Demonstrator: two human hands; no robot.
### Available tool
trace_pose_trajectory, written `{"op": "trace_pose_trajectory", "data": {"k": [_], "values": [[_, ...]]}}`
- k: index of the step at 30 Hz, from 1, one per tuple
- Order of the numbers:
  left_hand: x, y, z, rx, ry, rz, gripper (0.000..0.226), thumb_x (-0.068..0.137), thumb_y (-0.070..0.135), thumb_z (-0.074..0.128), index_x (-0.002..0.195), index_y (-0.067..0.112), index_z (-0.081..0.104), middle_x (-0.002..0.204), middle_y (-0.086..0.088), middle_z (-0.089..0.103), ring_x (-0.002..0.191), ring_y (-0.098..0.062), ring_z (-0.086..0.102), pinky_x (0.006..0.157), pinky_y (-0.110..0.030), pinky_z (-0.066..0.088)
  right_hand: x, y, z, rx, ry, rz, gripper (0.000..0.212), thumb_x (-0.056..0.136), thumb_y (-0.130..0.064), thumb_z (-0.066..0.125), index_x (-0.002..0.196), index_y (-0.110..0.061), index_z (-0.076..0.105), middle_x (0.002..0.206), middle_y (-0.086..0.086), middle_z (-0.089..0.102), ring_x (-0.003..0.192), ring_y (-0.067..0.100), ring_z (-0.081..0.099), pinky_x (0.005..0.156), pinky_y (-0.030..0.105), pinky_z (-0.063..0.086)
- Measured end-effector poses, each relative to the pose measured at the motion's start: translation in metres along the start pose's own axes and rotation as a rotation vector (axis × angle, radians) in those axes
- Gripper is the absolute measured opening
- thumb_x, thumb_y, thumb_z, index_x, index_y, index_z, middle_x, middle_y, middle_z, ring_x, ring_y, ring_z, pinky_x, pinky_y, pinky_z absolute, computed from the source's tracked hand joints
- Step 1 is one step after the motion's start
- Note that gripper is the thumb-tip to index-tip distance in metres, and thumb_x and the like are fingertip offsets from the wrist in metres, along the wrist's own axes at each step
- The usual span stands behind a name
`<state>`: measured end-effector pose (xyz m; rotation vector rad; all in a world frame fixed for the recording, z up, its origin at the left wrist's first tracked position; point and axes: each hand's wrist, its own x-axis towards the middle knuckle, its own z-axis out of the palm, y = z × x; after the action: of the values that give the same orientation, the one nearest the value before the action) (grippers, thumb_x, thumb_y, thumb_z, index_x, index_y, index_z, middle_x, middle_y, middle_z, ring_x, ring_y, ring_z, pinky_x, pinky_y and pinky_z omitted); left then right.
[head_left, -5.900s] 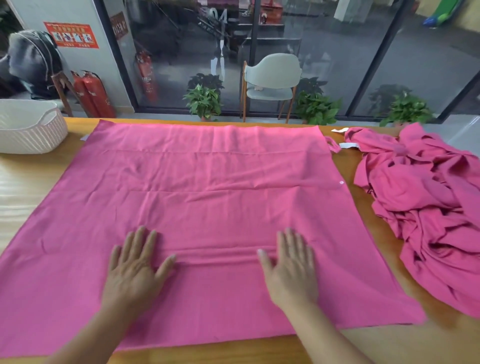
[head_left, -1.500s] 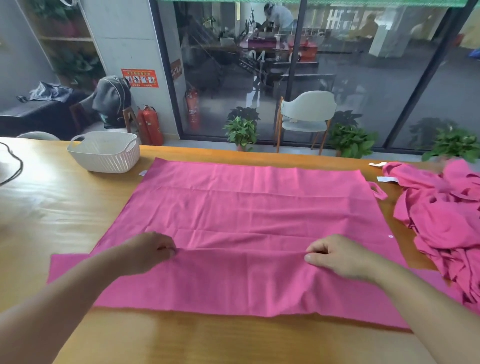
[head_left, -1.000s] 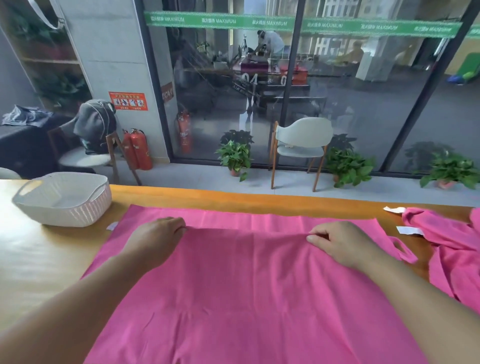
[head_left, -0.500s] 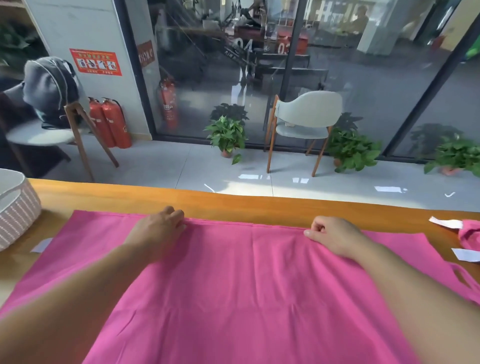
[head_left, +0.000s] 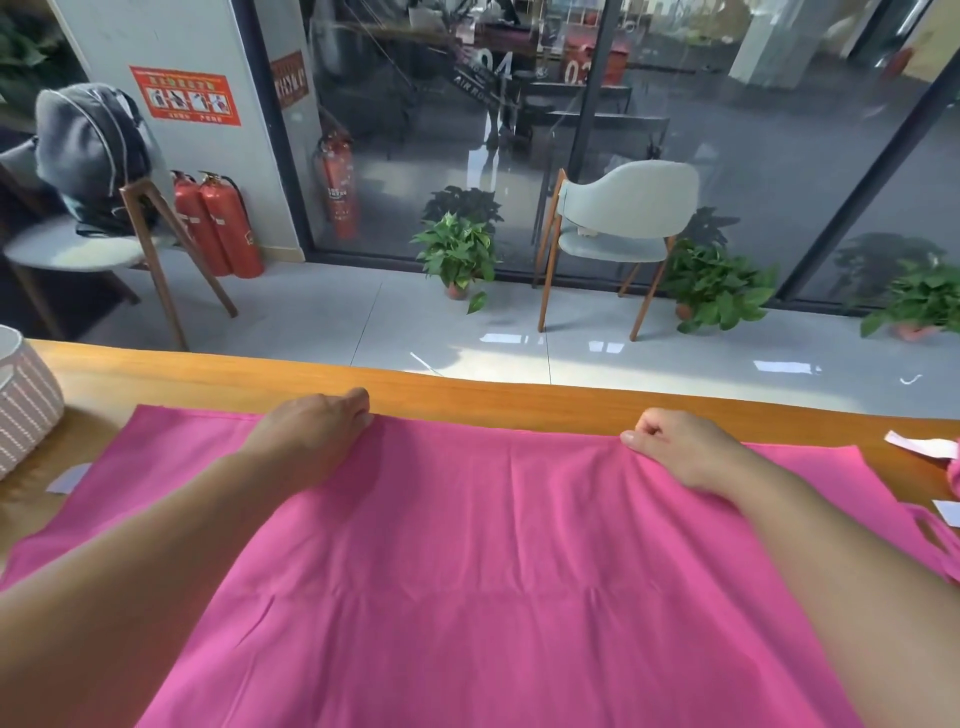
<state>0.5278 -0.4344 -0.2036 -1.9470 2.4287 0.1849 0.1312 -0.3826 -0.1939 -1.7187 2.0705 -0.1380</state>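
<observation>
Wooden table (head_left: 467, 395), pink cloth (head_left: 493, 545) lying flat, long axis left-right, hands pinching its far edge.

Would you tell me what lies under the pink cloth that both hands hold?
The wooden table shows past the far edge of the pink cloth, a paper slip at its left edge. The rest beneath is covered.

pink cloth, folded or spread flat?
Pink cloth: folded, likely. Left hand and right hand pinch its top layer at the far edge; lower layer juts out left.
</observation>
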Motion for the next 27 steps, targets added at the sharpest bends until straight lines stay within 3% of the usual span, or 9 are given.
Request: {"op": "trace_pose_trajectory", "data": {"k": [4,6,8,11,14,17,19,23,27], "values": [[-0.003,0.0,0.011,0.047,0.03,-0.013,0.027,0.104,0.041,0.029,0.1,0.02,0.047,0.106,-0.004,0.064,0.098,-0.031,0.062,0.075,-0.037,0.044,-0.001,-0.002,0.012,-0.082,0.086,0.092,0.037,0.094,-0.06,0.05,0.081,-0.025,0.056,0.085,-0.004,0.063,0.085,0.021,0.059,0.075,0.036,0.049],[-0.006,0.005,0.018,0.157,0.125,-0.036,0.025,0.102,0.039,0.036,0.106,0.02,0.051,0.11,-0.005,0.061,0.104,-0.03,0.059,0.089,-0.041,0.041,-0.006,-0.011,0.013,-0.247,0.114,0.156,0.042,0.095,-0.064,0.041,0.094,-0.025,0.056,0.099,0.0,0.063,0.093,0.023,0.058,0.081,0.037,0.048],[-0.014,0.014,0.018,0.184,0.32,-0.007,0.026,0.096,0.035,0.051,0.113,0.017,0.056,0.112,-0.008,0.057,0.109,-0.031,0.054,0.107,-0.047,0.029,-0.02,-0.024,0.014,-0.394,0.278,0.104,0.046,0.097,-0.061,0.039,0.114,-0.023,0.057,0.118,0.004,0.057,0.109,0.026,0.054,0.092,0.041,0.043],[-0.041,0.044,0.017,0.005,0.538,0.113,0.028,0.092,0.026,0.055,0.117,0.014,0.06,0.115,-0.009,0.056,0.107,-0.031,0.052,0.108,-0.048,0.03,-0.056,-0.06,0.033,-0.252,0.513,-0.112,0.05,0.097,-0.052,0.035,0.124,-0.018,0.059,0.125,0.007,0.055,0.115,0.028,0.051,0.097,0.043,0.041],[-0.086,0.079,0.035,-0.163,0.409,0.184,0.045,0.093,0.04,0.039,0.124,0.015,0.062,0.13,-0.009,0.057,0.117,-0.03,0.054,0.105,-0.041,0.028,-0.095,-0.088,0.077,-0.143,0.313,-0.212,0.076,0.09,-0.062,0.011,0.144,-0.023,0.047,0.152,0.005,0.04,0.14,0.026,0.036,0.116,0.041,0.026],[-0.127,0.09,0.057,-0.144,0.127,0.194,0.076,0.093,0.07,0.012,0.152,0.027,0.029,0.162,0.002,0.018,0.15,-0.019,0.013,0.118,-0.036,0.003,-0.118,-0.082,0.111,-0.196,0.149,-0.216,0.091,0.083,-0.076,-0.01,0.157,-0.031,0.015,0.166,-0.005,0.002,0.152,0.013,-0.003,0.123,0.034,-0.005],[-0.143,0.089,0.065,-0.103,0.066,0.181,0.085,0.086,0.077,-0.001,0.156,0.029,0.01,0.163,0.007,-0.004,0.15,-0.013,-0.007,0.118,-0.036,-0.008,-0.125,-0.076,0.117,-0.209,0.169,-0.227,0.098,0.076,-0.076,-0.02,0.158,-0.032,0.009,0.166,-0.006,-0.004,0.152,0.011,-0.008,0.123,0.033,-0.009],[-0.191,0.09,0.065,-0.083,0.043,0.173,0.079,0.092,0.074,0.013,0.156,0.028,0.01,0.163,0.006,-0.005,0.15,-0.013,-0.009,0.118,-0.037,-0.006,-0.171,-0.074,0.131,-0.223,0.175,-0.235,0.093,0.08,-0.074,-0.016,0.158,-0.031,0.011,0.166,-0.005,-0.001,0.152,0.012,-0.004,0.122,0.032,-0.009],[-0.26,0.098,0.063,-0.064,-0.007,0.192,0.075,0.094,0.074,0.023,0.15,0.026,0.035,0.16,0.002,0.023,0.148,-0.017,0.02,0.115,-0.038,0.009,-0.244,-0.066,0.154,-0.181,0.183,-0.201,0.077,0.097,-0.067,0.011,0.145,-0.021,0.049,0.154,0.005,0.042,0.143,0.023,0.038,0.118,0.038,0.013]]}}
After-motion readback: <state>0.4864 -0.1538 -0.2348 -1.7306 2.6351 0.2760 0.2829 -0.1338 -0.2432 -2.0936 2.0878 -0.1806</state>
